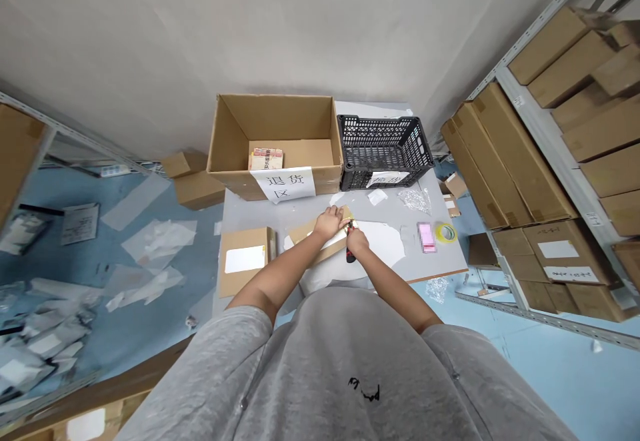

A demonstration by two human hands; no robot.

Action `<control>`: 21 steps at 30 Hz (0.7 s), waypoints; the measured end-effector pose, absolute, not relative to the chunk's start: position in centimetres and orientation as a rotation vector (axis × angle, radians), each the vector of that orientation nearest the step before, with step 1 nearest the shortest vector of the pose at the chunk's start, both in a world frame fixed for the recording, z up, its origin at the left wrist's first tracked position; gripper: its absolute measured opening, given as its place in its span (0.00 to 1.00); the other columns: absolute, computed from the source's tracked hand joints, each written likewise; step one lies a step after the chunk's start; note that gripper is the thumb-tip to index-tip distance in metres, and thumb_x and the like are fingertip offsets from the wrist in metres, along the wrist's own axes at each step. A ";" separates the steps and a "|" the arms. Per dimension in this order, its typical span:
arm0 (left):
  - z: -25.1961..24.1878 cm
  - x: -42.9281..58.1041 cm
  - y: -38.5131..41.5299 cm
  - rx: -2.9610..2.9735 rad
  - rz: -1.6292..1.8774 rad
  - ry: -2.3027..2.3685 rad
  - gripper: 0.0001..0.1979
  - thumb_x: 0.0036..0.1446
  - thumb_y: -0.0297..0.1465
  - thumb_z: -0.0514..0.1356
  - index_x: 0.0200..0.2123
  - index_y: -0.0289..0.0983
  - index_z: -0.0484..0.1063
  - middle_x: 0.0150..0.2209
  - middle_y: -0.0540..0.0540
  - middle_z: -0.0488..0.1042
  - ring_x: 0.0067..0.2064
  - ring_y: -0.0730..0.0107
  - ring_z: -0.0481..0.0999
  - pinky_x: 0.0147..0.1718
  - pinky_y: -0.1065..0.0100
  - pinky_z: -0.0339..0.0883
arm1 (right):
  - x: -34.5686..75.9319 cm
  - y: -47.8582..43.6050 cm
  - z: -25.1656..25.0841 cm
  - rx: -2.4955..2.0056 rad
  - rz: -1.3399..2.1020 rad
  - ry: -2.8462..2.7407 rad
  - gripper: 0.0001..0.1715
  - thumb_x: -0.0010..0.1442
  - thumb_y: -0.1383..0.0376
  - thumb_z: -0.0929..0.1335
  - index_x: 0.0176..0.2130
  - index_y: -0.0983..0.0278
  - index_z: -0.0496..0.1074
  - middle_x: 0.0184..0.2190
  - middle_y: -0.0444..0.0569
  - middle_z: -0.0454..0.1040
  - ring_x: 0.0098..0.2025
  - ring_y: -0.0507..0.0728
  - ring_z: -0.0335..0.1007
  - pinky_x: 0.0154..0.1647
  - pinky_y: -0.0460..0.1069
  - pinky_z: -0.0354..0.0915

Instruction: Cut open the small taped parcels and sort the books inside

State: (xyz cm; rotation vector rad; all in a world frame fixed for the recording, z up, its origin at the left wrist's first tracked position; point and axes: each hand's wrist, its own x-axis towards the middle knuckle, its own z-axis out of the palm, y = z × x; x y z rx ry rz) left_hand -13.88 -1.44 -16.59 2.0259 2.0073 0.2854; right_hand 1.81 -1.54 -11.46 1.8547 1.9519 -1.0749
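Observation:
A small narrow cardboard box point(332, 250) lies slantwise on white wrapping on the table. My left hand point(329, 222) grips its upper part, with the fingers bent over it. In my right hand point(358, 241) is a black and red utility knife point(351, 253), my fingers wrapped round its handle. The knife's front end is at the box's right end, close beside my left fingers; whether the blade touches the cardboard I cannot tell. Part of the box is hidden under my left hand and forearm.
A closed carton point(243, 284) sits at the left. Behind stand a large open carton point(227, 178) holding small boxes point(267, 159) and a black crate point(350, 179). To the right lie a pink item point(427, 237) and a tape roll point(446, 232). Box-filled shelves point(520, 101) flank the table.

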 end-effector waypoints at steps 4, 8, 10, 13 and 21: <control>-16.6 -13.9 -2.3 2.001 0.356 2.042 0.37 0.74 0.57 0.55 0.72 0.38 0.69 0.61 0.29 0.74 0.62 0.44 0.74 0.59 0.53 0.70 | 4.4 -1.0 -10.4 1.897 -1.065 1.933 0.28 0.83 0.58 0.56 0.56 0.68 0.79 0.56 0.67 0.83 0.58 0.65 0.83 0.50 0.50 0.72; -16.6 -14.1 -2.4 2.086 0.393 1.932 0.37 0.75 0.54 0.57 0.75 0.35 0.65 0.62 0.28 0.73 0.64 0.44 0.73 0.63 0.50 0.68 | 7.4 0.6 -9.5 1.986 -1.021 2.048 0.28 0.85 0.56 0.53 0.56 0.65 0.76 0.49 0.61 0.85 0.49 0.60 0.84 0.45 0.47 0.69; -16.5 -14.3 -2.3 2.127 0.392 1.855 0.36 0.75 0.51 0.58 0.75 0.35 0.65 0.63 0.27 0.73 0.64 0.45 0.73 0.65 0.50 0.67 | 7.5 1.8 -9.3 1.982 -1.075 2.081 0.28 0.85 0.54 0.52 0.56 0.63 0.74 0.44 0.55 0.86 0.42 0.58 0.84 0.43 0.46 0.68; -16.3 -14.6 -2.3 2.140 0.418 1.777 0.35 0.73 0.49 0.62 0.75 0.38 0.66 0.66 0.29 0.72 0.68 0.46 0.71 0.68 0.49 0.64 | 6.3 3.6 -9.6 1.900 -1.222 2.070 0.27 0.84 0.48 0.56 0.53 0.62 0.73 0.35 0.47 0.83 0.34 0.55 0.80 0.40 0.45 0.68; -16.1 -13.8 -5.4 1.983 0.491 1.863 0.36 0.70 0.48 0.65 0.74 0.37 0.69 0.74 0.32 0.66 0.75 0.44 0.63 0.74 0.44 0.54 | 4.4 5.5 -12.5 1.896 -1.672 1.928 0.21 0.64 0.56 0.80 0.37 0.61 0.68 0.22 0.36 0.68 0.21 0.50 0.64 0.25 0.43 0.62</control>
